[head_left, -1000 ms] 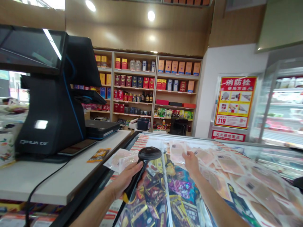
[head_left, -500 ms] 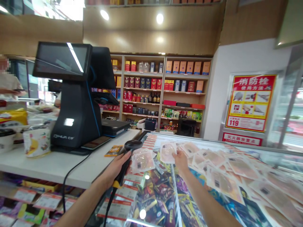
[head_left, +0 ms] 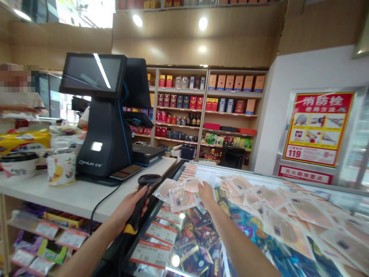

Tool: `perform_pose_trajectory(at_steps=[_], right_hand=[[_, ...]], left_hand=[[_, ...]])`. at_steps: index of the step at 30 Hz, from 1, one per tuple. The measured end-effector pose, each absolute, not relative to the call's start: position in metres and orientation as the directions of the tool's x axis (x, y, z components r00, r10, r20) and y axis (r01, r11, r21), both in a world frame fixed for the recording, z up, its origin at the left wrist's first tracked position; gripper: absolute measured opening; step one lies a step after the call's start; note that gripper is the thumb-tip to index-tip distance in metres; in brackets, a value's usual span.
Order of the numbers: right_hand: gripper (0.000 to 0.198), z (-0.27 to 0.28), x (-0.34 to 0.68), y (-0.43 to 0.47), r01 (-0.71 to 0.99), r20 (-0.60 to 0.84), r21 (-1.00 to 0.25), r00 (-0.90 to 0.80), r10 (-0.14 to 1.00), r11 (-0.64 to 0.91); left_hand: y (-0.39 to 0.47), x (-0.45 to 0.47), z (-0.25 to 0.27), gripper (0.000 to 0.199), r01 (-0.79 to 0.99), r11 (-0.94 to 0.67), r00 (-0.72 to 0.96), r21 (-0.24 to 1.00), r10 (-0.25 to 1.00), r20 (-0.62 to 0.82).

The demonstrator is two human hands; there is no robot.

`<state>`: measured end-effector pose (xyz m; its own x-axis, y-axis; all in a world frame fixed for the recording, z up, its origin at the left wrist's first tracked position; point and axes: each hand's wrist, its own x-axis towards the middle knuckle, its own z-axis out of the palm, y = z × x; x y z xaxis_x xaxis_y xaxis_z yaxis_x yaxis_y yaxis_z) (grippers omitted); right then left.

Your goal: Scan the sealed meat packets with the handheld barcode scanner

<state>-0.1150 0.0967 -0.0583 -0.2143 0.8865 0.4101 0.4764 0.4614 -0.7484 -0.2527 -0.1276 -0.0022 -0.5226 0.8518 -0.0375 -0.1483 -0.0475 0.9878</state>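
My left hand (head_left: 125,211) is wrapped round the black handle of a barcode scanner (head_left: 136,215), its head upward and its yellow-trimmed end low. To the right, my right hand (head_left: 206,195) pinches a clear flat packet (head_left: 191,185) with a pale pinkish round piece inside. This packet hangs over a few similar packets (head_left: 182,198) lying on the glass top of the freezer, just right of the scanner. Farther right, a spread of many more such packets (head_left: 284,223), with small dark labels, covers the glass.
A cash register (head_left: 103,134) stands on the white counter (head_left: 103,204) at left, with a phone (head_left: 127,172) at its base. Cups (head_left: 61,168) and a yellow bag (head_left: 25,141) are beside it. Wrapped goods (head_left: 198,242) show under the glass. Another person (head_left: 20,100) stands at far left.
My right hand has moved left, bringing its packet over the others near the scanner. My left hand and the scanner have shifted slightly left. The whole view has turned a little left.
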Motion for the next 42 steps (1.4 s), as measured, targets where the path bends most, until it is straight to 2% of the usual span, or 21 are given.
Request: perform_pose_trajectory(at_steps=[3,8,13,15,18,22,28,31,36,39,42], right_hand=[[0.033,-0.054,-0.116,0.094,0.637,0.354,-0.656,-0.213,0.911,0.404],[0.035,-0.049,-0.091,0.098,0.620,0.392,-0.635,-0.256,0.884,0.461],[0.035,-0.046,-0.016,0.123,0.702,0.473,-0.552,-0.182,0.862,0.451],[0.035,-0.047,0.022,0.133,0.776,0.488,-0.497,-0.119,0.864,0.388],[0.035,-0.048,0.078,0.143,0.853,0.468,-0.452,-0.022,0.884,0.260],[0.029,-0.047,0.132,0.141,0.894,0.429,-0.364,-0.088,0.899,0.261],[0.021,-0.041,0.167,0.120,0.851,0.207,-0.440,-0.215,0.954,0.287],[0.021,-0.039,0.171,0.115,0.836,0.156,-0.474,-0.228,0.961,0.276],[0.032,-0.041,0.172,0.116,0.854,0.194,-0.440,-0.212,0.958,0.278],[0.037,-0.043,0.175,0.119,0.838,0.251,-0.477,-0.158,0.955,0.264],[0.032,-0.043,0.180,0.121,0.807,0.275,-0.532,-0.122,0.954,0.257]], left_hand=[[-0.125,-0.248,-0.001,0.032,-0.134,-0.046,-0.526,0.990,0.850,-0.032],[-0.116,-0.237,0.000,0.036,-0.104,-0.015,-0.465,0.995,0.885,-0.035],[-0.106,-0.214,0.001,0.033,-0.091,-0.028,-0.397,0.995,0.918,-0.011],[-0.103,-0.202,0.004,0.032,-0.090,-0.031,-0.401,0.995,0.916,-0.008],[-0.098,-0.186,0.008,0.029,-0.114,-0.038,-0.317,0.993,0.948,0.000],[-0.090,-0.170,0.008,0.028,-0.118,-0.037,-0.204,0.992,0.979,0.012],[-0.079,-0.148,0.000,0.030,-0.122,-0.038,-0.139,0.992,0.990,0.021],[-0.075,-0.139,-0.006,0.031,-0.117,-0.014,-0.138,0.993,0.990,-0.003],[-0.073,-0.124,-0.007,0.033,-0.103,0.017,-0.058,0.995,0.998,-0.023],[-0.072,-0.114,-0.007,0.035,-0.075,0.024,-0.029,0.997,0.999,-0.027],[-0.071,-0.108,-0.008,0.036,-0.057,0.031,-0.012,0.998,0.999,-0.031]])
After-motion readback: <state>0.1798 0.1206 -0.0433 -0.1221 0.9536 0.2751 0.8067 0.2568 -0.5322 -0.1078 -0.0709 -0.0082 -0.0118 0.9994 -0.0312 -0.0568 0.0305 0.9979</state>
